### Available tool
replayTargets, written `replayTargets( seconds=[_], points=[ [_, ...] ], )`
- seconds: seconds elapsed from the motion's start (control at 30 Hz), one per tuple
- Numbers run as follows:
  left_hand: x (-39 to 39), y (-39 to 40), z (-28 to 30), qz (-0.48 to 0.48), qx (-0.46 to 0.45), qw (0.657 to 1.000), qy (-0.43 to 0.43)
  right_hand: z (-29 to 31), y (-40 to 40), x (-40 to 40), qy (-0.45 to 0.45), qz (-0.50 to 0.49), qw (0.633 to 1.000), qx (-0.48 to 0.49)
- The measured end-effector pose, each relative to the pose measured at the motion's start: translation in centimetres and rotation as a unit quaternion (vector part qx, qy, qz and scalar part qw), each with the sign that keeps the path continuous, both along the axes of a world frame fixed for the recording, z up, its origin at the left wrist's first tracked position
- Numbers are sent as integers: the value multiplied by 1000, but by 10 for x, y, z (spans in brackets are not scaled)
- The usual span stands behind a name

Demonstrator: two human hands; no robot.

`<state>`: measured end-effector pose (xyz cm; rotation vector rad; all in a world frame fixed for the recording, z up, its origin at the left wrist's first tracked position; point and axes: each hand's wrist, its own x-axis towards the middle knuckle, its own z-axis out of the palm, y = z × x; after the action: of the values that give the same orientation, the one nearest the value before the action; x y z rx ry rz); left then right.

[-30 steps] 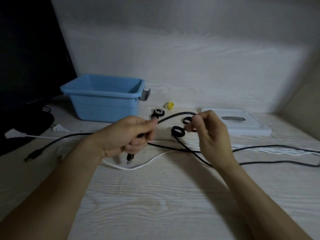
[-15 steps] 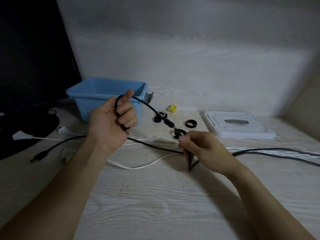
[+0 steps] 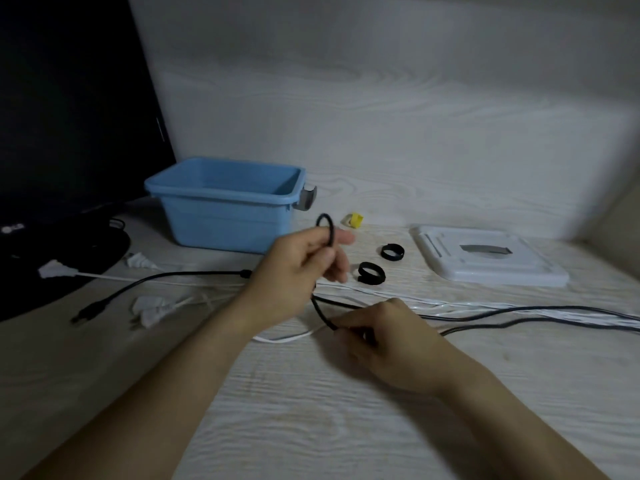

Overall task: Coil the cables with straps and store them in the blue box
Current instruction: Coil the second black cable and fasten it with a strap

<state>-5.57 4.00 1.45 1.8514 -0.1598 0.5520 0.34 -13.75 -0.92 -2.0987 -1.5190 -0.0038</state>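
Black cable (image 3: pixel 320 311) pinched in both hands' grip, left (image 3: pixel 298 265) and right (image 3: pixel 384 336); blue box (image 3: pixel 225 216) interior bare.

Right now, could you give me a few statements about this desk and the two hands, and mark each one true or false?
1. The left hand grips a loop of the black cable. True.
2. The right hand rests flat and holds nothing. False: its fingers pinch the black cable near the desk.
3. A coiled cable already lies inside the blue box. False: none shows in the part of its inside that is visible.
4. Two black strap rings lie on the desk between the blue box and the white lid. True.
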Motion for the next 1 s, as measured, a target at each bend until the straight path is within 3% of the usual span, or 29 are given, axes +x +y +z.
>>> replayTargets(
  seconds=[0.17, 0.37, 0.4, 0.47, 0.53, 0.63, 0.77, 0.83, 1.0],
  points=[
    [1, -23, -19, 22, 201, 979, 36, 2, -3, 1, -10, 10, 997, 80],
    [-4, -20, -11, 11, 188, 976, 111, 12, -10, 2, 88, 17, 985, 145],
    [-4, -19, -8, 0, 172, 978, 121, 13, -10, 4, 80, 9, 984, 157],
    [-6, -15, -4, -47, 46, 984, 164, 14, -13, 12, 51, -31, 980, 190],
    [-8, -9, 1, -115, -82, 969, 205, 16, -15, 21, 31, -68, 973, 220],
    [-10, -9, 5, -188, -165, 942, 225, 12, -14, 24, 59, -76, 971, 217],
    [-6, -17, 0, -194, -302, 905, 230, 7, -10, 18, 256, -35, 947, 192],
    [-4, -19, -3, -214, -356, 880, 230, 12, -8, 11, 349, -29, 912, 212],
    [0, -32, -9, -238, -397, 864, 198, 15, -1, 8, 497, -102, 807, 301]
  ],
)
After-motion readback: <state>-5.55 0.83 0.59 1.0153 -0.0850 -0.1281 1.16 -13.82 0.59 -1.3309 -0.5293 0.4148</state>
